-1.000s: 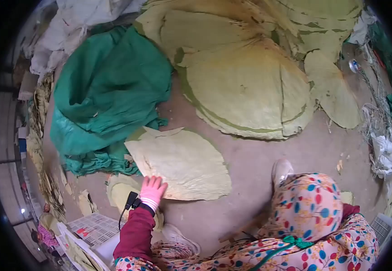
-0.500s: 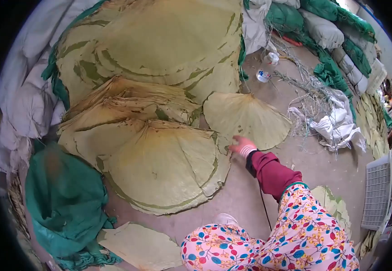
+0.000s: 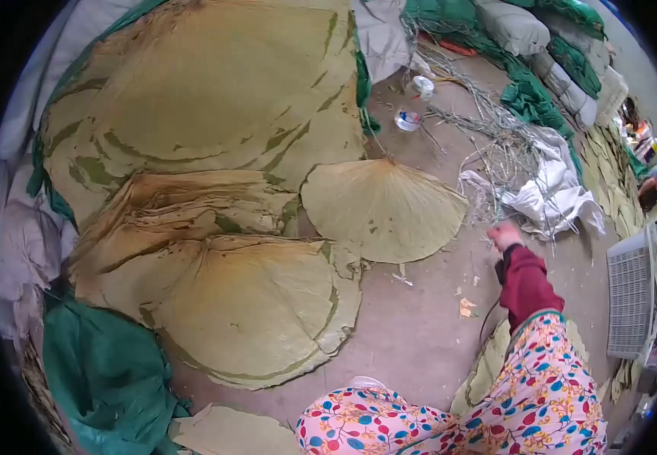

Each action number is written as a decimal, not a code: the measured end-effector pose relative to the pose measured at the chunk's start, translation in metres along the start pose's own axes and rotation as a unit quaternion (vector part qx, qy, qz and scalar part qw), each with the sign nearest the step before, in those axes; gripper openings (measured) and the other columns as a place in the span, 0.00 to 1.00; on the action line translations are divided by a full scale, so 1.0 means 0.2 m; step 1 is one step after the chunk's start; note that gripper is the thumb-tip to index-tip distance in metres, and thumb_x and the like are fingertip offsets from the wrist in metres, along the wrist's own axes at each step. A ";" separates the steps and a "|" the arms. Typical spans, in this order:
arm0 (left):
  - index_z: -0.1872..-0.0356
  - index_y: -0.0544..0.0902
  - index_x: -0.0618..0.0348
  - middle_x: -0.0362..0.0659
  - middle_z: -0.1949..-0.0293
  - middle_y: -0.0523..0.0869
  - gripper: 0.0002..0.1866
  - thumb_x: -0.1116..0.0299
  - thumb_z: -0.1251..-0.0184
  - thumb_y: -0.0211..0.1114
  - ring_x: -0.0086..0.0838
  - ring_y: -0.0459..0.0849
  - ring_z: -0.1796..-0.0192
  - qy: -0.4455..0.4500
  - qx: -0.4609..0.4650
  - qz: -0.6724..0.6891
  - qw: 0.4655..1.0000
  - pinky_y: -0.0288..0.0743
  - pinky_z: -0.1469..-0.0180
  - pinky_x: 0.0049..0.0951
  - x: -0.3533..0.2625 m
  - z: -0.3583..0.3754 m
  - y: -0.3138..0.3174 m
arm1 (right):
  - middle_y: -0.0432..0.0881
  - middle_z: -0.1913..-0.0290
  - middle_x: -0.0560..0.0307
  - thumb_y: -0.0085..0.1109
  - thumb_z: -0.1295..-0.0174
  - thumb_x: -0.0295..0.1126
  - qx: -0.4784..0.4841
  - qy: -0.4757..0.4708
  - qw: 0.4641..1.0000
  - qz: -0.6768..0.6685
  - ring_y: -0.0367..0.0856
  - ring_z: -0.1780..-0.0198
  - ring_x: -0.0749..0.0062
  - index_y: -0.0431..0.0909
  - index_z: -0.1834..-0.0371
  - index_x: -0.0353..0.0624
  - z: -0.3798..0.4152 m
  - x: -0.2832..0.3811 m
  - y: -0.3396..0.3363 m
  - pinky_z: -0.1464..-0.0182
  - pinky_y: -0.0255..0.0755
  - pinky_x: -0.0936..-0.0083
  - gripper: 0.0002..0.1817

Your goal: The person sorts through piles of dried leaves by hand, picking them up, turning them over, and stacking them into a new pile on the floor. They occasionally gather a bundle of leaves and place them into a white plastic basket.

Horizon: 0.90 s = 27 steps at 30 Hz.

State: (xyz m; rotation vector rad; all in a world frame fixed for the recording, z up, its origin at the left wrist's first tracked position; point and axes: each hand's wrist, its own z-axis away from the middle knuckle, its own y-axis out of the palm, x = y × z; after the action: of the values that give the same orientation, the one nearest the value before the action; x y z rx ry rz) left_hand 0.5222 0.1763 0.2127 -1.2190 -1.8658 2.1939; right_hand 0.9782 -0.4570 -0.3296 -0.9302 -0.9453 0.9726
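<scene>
My right hand (image 3: 504,236), in a maroon cuff and floral oversleeve, reaches over the floor at right of centre. Its fingers look curled in, and what they hold, if anything, is hidden. A crumpled white sack (image 3: 552,193) lies just beyond it. To its left, a single dried fan-shaped leaf (image 3: 385,208), like a folded lotus leaf, lies flat on the floor. Farther left is a low stack of such leaves (image 3: 249,307), brown and wrinkled along the back. Behind that, a large leaf pile (image 3: 222,83) rests on green cloth. My left hand is out of view.
Green cloth (image 3: 105,371) bunches at the lower left. Leaf pieces lie under my right arm and near a floral-covered knee (image 3: 366,425). A tangle of cords (image 3: 495,129), stuffed sacks (image 3: 514,26) and a white plastic basket (image 3: 631,296) stand at right. Another person (image 3: 656,186) is at the far right.
My right hand has moved right, away from the edges of the stack and the single leaf, toward the white sack. The view has shifted a little, and the leaves look unmoved.
</scene>
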 end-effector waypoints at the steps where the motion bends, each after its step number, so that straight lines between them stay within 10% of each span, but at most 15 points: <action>1: 0.40 0.65 0.64 0.50 0.48 0.73 0.27 0.59 0.37 0.56 0.33 0.73 0.50 0.068 0.022 0.032 0.997 0.67 0.47 0.31 -0.07 -0.12 0.05 | 0.78 0.77 0.53 0.55 0.49 0.41 -0.018 0.055 0.998 -0.023 0.77 0.77 0.69 0.79 0.66 0.39 0.07 -0.09 -0.05 0.72 0.72 0.69 0.16; 3: 0.41 0.65 0.65 0.49 0.50 0.74 0.28 0.58 0.38 0.57 0.32 0.74 0.52 0.176 0.081 0.096 0.976 0.68 0.49 0.30 -0.20 -0.37 0.23 | 0.76 0.81 0.54 0.52 0.47 0.37 -0.052 0.158 0.980 -0.107 0.77 0.78 0.67 0.78 0.74 0.40 0.20 -0.18 -0.22 0.74 0.71 0.66 0.11; 6: 0.42 0.65 0.66 0.48 0.54 0.76 0.29 0.57 0.39 0.57 0.30 0.77 0.57 0.242 0.199 0.182 0.932 0.70 0.52 0.29 -0.27 -0.66 0.67 | 0.77 0.78 0.47 0.44 0.46 0.32 -0.253 -0.136 0.939 0.187 0.77 0.71 0.55 0.74 0.80 0.42 -0.04 -0.14 -0.58 0.63 0.69 0.62 0.11; 9: 0.50 0.75 0.63 0.42 0.63 0.80 0.25 0.54 0.41 0.61 0.24 0.77 0.64 0.186 0.302 0.219 0.909 0.71 0.58 0.24 -0.17 -0.65 1.22 | 0.79 0.65 0.48 0.50 0.42 0.40 -0.314 -0.108 0.930 -0.159 0.76 0.62 0.59 0.76 0.64 0.37 -0.16 0.49 -0.96 0.61 0.66 0.64 0.15; 10: 0.52 0.75 0.65 0.43 0.66 0.80 0.21 0.60 0.41 0.62 0.26 0.77 0.65 0.140 0.380 0.242 0.881 0.71 0.60 0.25 -0.05 -0.65 1.37 | 0.80 0.61 0.49 0.52 0.43 0.42 -0.340 -0.239 0.890 -0.186 0.78 0.58 0.61 0.77 0.57 0.39 -0.29 0.65 -0.95 0.56 0.68 0.70 0.18; 16: 0.43 0.67 0.73 0.51 0.57 0.80 0.26 0.68 0.39 0.62 0.29 0.80 0.60 -0.183 0.422 0.330 0.825 0.76 0.57 0.27 0.84 -0.25 2.10 | 0.74 0.46 0.47 0.60 0.52 0.46 -0.008 -0.207 0.978 0.024 0.71 0.43 0.54 0.66 0.40 0.49 -0.44 1.50 -0.03 0.42 0.64 0.67 0.34; 23: 0.38 0.58 0.72 0.51 0.58 0.79 0.36 0.65 0.42 0.65 0.34 0.80 0.61 -0.385 0.310 0.365 0.789 0.76 0.57 0.33 1.51 0.11 2.20 | 0.50 0.30 0.58 0.42 0.40 0.29 -0.027 -0.268 0.919 0.287 0.54 0.32 0.55 0.50 0.32 0.66 -0.46 1.77 0.51 0.37 0.58 0.56 0.32; 27: 0.38 0.59 0.72 0.50 0.57 0.79 0.35 0.65 0.41 0.64 0.34 0.79 0.60 -0.403 0.325 0.333 0.788 0.76 0.56 0.32 1.62 0.21 2.19 | 0.59 0.35 0.56 0.48 0.43 0.32 -0.046 -0.234 0.946 0.219 0.58 0.35 0.53 0.59 0.37 0.61 -0.55 1.76 0.67 0.40 0.60 0.59 0.28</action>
State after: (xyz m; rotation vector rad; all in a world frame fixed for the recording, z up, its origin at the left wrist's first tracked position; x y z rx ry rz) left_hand 0.4731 0.1691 -0.3315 -0.9004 -0.4710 3.7014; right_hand 1.1442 -0.1102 -0.4112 -1.0319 -1.2145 1.5873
